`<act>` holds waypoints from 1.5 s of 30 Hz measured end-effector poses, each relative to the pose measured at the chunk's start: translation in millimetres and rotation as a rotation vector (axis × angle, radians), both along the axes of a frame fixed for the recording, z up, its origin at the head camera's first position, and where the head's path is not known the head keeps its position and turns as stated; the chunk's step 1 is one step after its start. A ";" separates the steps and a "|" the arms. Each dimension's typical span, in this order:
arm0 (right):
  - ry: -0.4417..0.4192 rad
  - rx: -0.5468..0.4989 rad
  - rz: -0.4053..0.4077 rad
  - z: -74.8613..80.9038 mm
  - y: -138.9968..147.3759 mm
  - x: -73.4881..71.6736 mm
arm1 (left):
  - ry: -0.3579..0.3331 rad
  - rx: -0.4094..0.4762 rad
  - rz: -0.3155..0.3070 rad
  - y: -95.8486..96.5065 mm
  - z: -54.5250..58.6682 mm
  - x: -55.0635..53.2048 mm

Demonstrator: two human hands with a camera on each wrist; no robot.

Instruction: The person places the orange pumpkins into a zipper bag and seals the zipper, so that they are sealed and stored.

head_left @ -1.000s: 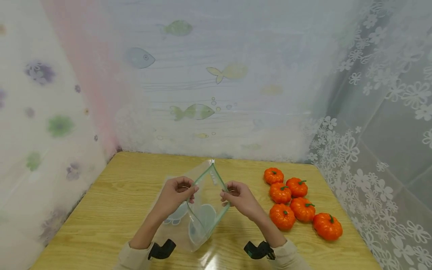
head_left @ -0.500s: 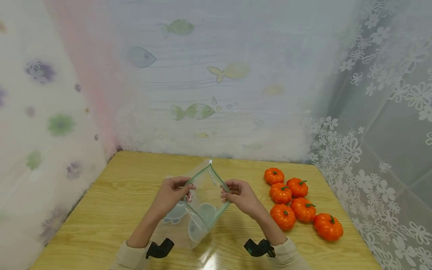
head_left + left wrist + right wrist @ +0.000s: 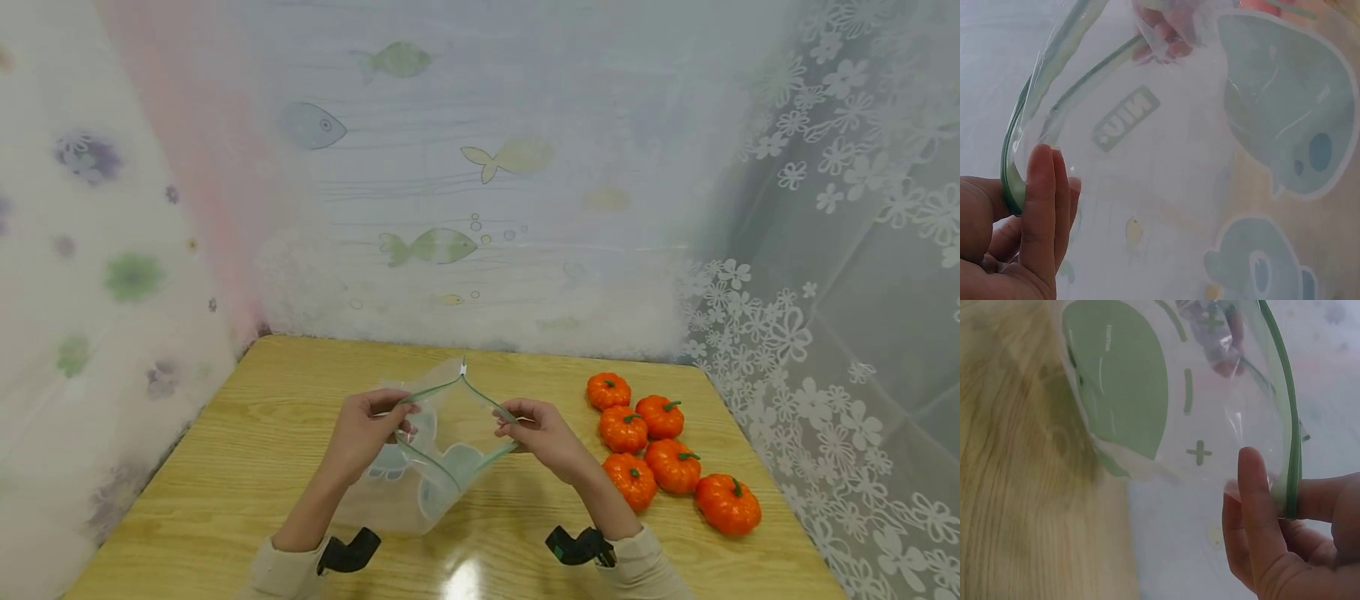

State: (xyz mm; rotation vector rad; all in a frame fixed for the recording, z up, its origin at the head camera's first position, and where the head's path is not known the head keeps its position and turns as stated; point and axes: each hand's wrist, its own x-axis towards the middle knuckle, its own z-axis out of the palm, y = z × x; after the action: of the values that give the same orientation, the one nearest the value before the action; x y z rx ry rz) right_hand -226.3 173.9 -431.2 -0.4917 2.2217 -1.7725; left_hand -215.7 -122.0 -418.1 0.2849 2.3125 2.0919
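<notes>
A clear zip bag (image 3: 442,475) with green-edged lips and pale green cartoon prints spreads between my two hands in the head view. Its mouth gapes in a diamond shape, and a white slider (image 3: 462,369) sits at the far corner. My left hand (image 3: 367,429) pinches the left lip between thumb and fingers. On the opposite side my right hand (image 3: 542,433) pinches the right lip. The left wrist view has the left fingers (image 3: 1040,206) inside the film with the thumb outside the green strip (image 3: 1013,156). Likewise, the right fingers (image 3: 1257,512) lie along the film in the right wrist view.
Several orange pumpkins (image 3: 628,482) with green stems sit in a cluster on the wooden table (image 3: 247,433), right of my right hand. A curtain (image 3: 420,183) with fish prints hangs behind the table, and flowered sheets flank both sides.
My left hand has moved to the left, pulling its lip away from the right one. The bag's mouth has widened, while my right hand has barely shifted.
</notes>
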 end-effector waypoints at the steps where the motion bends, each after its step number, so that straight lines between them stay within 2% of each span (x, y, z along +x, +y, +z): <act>1: -0.006 -0.003 0.000 -0.3 0.6 0.0 | 0.001 -0.006 0.008 -0.2 0.0 0.3; 10: -0.039 -0.036 -0.005 -2.8 8.1 0.5 | 0.033 -0.011 0.053 -4.9 -0.4 0.9; 19: -0.052 -0.059 0.024 -6.8 15.3 -8.0 | 0.057 -0.052 0.007 -18.5 4.1 5.0; 25: -0.054 -0.056 0.036 -8.1 17.9 -6.5 | 0.057 -0.072 -0.005 -20.5 4.8 4.4; 32: -0.036 -0.074 0.013 -9.1 22.0 -5.5 | 0.052 -0.090 -0.020 -12.0 1.7 4.4; 39: 0.019 -0.012 0.012 -9.1 25.1 -3.1 | 0.010 -0.103 -0.002 1.7 -1.9 6.1; 45: 0.038 0.014 0.034 -2.6 22.0 1.7 | -0.005 -0.092 0.004 9.4 -1.1 6.5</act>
State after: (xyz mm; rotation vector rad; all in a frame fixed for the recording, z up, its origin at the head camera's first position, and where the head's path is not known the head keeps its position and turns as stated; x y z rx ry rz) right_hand -224.6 196.0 -433.8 -0.5610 2.2358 -1.7441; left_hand -209.3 -112.6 -419.2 0.2727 2.3996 1.9787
